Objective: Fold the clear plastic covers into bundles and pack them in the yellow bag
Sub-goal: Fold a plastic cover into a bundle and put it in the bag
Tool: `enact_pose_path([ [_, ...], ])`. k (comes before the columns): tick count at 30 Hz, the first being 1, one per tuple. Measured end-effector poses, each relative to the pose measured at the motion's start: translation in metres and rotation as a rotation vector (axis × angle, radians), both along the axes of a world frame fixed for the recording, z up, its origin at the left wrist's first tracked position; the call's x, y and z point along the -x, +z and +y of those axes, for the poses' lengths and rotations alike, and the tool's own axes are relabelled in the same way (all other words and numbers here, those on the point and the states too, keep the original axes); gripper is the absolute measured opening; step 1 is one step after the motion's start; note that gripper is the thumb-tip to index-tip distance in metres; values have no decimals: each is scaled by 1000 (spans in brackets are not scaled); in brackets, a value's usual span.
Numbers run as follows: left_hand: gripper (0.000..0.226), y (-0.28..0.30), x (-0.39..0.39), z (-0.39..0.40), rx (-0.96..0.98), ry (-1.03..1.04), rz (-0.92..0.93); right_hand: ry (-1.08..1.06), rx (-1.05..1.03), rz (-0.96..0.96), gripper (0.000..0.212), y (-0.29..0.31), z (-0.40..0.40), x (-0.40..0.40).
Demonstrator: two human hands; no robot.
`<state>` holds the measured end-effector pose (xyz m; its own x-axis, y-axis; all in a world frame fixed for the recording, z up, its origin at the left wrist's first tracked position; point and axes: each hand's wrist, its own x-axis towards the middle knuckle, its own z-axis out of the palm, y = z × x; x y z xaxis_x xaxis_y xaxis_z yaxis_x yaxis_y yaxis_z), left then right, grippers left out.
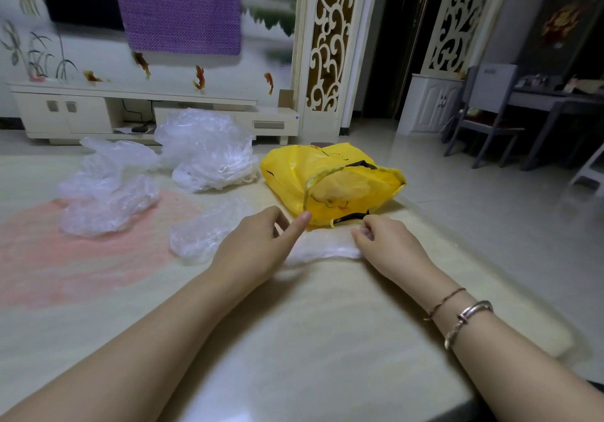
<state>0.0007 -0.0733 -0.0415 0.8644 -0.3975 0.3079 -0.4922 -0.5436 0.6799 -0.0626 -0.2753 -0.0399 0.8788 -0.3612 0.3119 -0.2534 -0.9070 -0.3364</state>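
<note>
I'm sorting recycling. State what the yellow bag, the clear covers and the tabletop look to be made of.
Crumpled yellow bag: thin glossy plastic film, creased and shiny. Heap of clear covers: very thin translucent plastic, wrinkled, whitish where layered. Pale tabletop: smooth, semi-gloss, stone-like pattern; possibly marble or laminate, cannot tell which.

head cam | looks forward-down | close over table (327, 340) | single view
</note>
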Motion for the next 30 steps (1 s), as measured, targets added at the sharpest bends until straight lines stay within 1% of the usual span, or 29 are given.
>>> enact_pose_path([
  [1, 43, 0, -1, 0, -1, -10, 15, 5, 6, 7, 30, 0, -1, 0],
  [4, 18, -2, -3, 3, -103, -52, -80, 25, 48, 24, 22, -1, -2, 0],
  [5, 13, -2, -3, 3, -108, -57, -101, 34, 63, 29, 21, -1, -2, 0],
  [7, 10, -3, -3, 3, -89, -45, -129, 53, 84, 37, 20, 0, -2, 1],
  [10, 10, -4, -1, 3, -156, -1, -204, 68, 119, 56, 20, 3, 2, 4],
  [13, 17, -2, 0, 4, -325, 45, -251, 54, 208, 100, 21, 3, 6, 5],
  [16, 28, 0, 0, 5, -485, 81, -312, 23, 310, 149, 29, 3, 8, 4],
  [18, 29, 0, 0, 7, -515, 83, -343, 9, 353, 178, 29, 3, 5, 4],
  [19, 28, -2, -1, 8, -516, 81, -350, 22, 333, 185, 25, 3, 3, 5],
  [20, 26, -3, -3, 9, -512, 86, -362, 54, 250, 169, 21, 4, 2, 4],
  [21, 24, -4, -6, 11, -487, 86, -377, 96, 108, 137, 19, 7, 1, 4],
  [22, 22, -4, -8, 12, -416, 82, -383, 134, -78, 96, 20, 11, -1, 4],
  [23, 20, -4, -11, 12, -289, 69, -356, 162, -293, 50, 23, 17, -1, 6],
  [24, 18, -1, -10, 11, -116, 44, -291, 196, -509, 13, 27, 26, -1, 9],
  [25, 19, 5, -9, 10, 64, 7, -188, 254, -723, -1, 31, 35, -2, 14],
  [26, 23, 11, -5, 7, 220, -51, -44, 331, -927, 11, 31, 42, -2, 18],
  [27, 30, 18, 0, 5, 346, -133, 126, 407, -1071, 40, 29, 50, -2, 23],
  [28, 41, 24, 4, 4, 425, -229, 284, 467, -1139, 73, 25, 55, -3, 27],
  [29, 51, 28, 7, 2, 442, -311, 398, 508, -1161, 105, 22, 58, -3, 30],
  [30, 58, 30, 10, 2, 419, -381, 475, 537, -1163, 131, 21, 61, -3, 33],
])
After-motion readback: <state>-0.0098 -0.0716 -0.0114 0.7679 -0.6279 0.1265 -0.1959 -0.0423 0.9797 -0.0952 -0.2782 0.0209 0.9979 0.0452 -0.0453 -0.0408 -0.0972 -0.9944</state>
